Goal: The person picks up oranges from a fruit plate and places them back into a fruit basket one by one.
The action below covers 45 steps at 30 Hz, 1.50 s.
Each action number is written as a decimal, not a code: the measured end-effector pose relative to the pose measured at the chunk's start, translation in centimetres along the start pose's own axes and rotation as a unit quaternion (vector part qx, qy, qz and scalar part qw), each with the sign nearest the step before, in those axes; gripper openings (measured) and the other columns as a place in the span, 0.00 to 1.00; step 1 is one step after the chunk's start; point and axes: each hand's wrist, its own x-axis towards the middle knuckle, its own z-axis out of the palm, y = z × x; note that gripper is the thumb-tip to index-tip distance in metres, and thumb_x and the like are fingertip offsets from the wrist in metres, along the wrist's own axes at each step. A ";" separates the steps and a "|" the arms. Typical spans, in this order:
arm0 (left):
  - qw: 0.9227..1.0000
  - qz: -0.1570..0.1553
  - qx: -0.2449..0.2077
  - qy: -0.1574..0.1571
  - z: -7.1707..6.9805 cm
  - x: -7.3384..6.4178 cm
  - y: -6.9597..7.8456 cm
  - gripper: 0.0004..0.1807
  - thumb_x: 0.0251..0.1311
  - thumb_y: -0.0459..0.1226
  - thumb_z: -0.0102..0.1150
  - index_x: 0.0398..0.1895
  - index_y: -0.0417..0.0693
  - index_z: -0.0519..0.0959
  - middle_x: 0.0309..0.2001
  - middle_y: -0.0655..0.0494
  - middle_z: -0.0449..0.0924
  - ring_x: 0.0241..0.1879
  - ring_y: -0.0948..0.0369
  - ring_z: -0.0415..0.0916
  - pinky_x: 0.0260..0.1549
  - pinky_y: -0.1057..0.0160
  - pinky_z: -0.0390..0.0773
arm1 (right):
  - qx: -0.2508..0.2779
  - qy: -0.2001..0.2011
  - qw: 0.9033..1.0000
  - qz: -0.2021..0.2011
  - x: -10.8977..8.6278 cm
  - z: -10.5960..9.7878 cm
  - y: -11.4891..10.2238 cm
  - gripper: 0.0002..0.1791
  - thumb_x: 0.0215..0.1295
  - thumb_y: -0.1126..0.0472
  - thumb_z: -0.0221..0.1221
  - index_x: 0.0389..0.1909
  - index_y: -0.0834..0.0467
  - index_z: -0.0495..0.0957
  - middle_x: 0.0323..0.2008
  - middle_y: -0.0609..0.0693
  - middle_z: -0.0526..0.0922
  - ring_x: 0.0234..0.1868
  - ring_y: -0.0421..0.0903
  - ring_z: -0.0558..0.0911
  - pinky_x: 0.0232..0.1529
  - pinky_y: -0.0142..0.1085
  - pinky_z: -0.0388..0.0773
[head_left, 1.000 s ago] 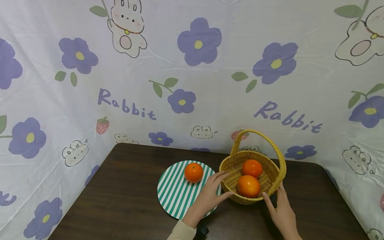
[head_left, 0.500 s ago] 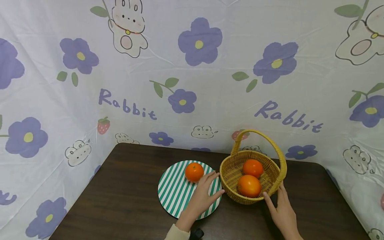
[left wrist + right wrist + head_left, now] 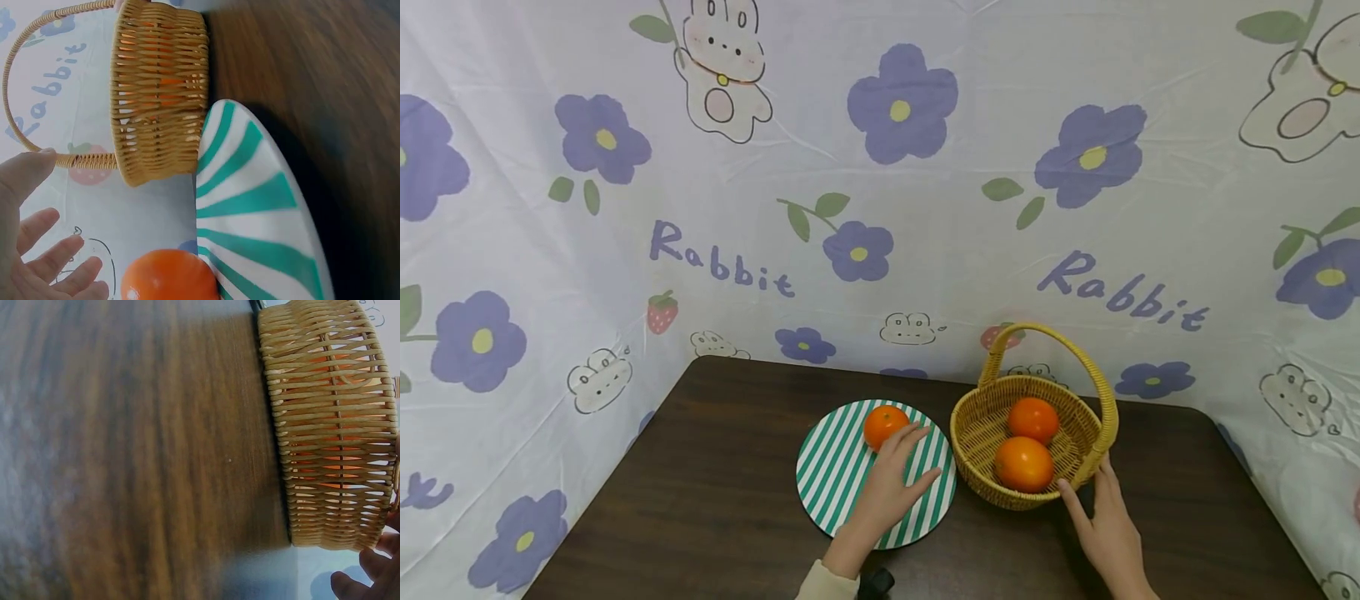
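Observation:
In the head view, my left hand (image 3: 886, 487) is over the green-and-white striped round plate (image 3: 827, 475), fingers spread and only slightly bent. Its fingertips overlap the lower right of an orange (image 3: 883, 425) on the plate. In the left wrist view, that orange (image 3: 169, 278) is below the fingers, with a gap between them. A yellow wicker basket (image 3: 1000, 498) with an arched handle stands to the right, holding two orange fruits (image 3: 1024, 464). My right hand (image 3: 1108, 529) touches the basket's right front, thumb at the rim and fingers fairly straight along the side.
The dark wooden table (image 3: 715, 467) carries the plate and basket side by side. A white cloth (image 3: 955, 217) printed with flowers and rabbits hangs behind the table and along its sides. The basket's handle (image 3: 1060, 337) rises in front of the cloth.
My left hand has moved leftward off the basket's rim to over the plate, close to the orange. My right hand stays at the basket, and the basket has hardly moved.

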 end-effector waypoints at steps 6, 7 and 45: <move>1.000 -0.007 0.003 -0.001 -0.6 -0.2 -0.9 0.31 0.59 0.48 0.58 0.65 0.56 0.64 0.66 0.47 0.60 0.64 0.49 0.59 0.55 0.42 0.67 | 0.000 0.006 1.000 -0.004 0.1 0.0 0.0 0.47 0.67 0.33 0.38 0.72 0.61 0.34 0.73 0.59 0.32 0.64 0.70 0.57 0.45 0.67 0.66; 1.000 -0.009 0.004 0.000 -0.7 -0.3 -1.0 0.31 0.59 0.48 0.59 0.65 0.56 0.64 0.67 0.47 0.59 0.64 0.49 0.59 0.55 0.43 0.67 | -0.001 0.011 1.000 -0.007 0.1 0.1 0.0 0.47 0.67 0.34 0.38 0.72 0.61 0.35 0.73 0.60 0.32 0.64 0.70 0.58 0.44 0.67 0.66; 0.994 -0.103 -0.021 -0.004 -2.4 2.5 -6.4 0.47 0.51 0.42 0.68 0.71 0.45 0.52 0.68 0.36 0.51 0.63 0.42 0.59 0.56 0.42 0.66 | 0.009 0.000 1.000 0.005 0.0 0.0 -0.1 0.48 0.66 0.33 0.37 0.72 0.63 0.33 0.72 0.62 0.33 0.64 0.71 0.55 0.48 0.68 0.63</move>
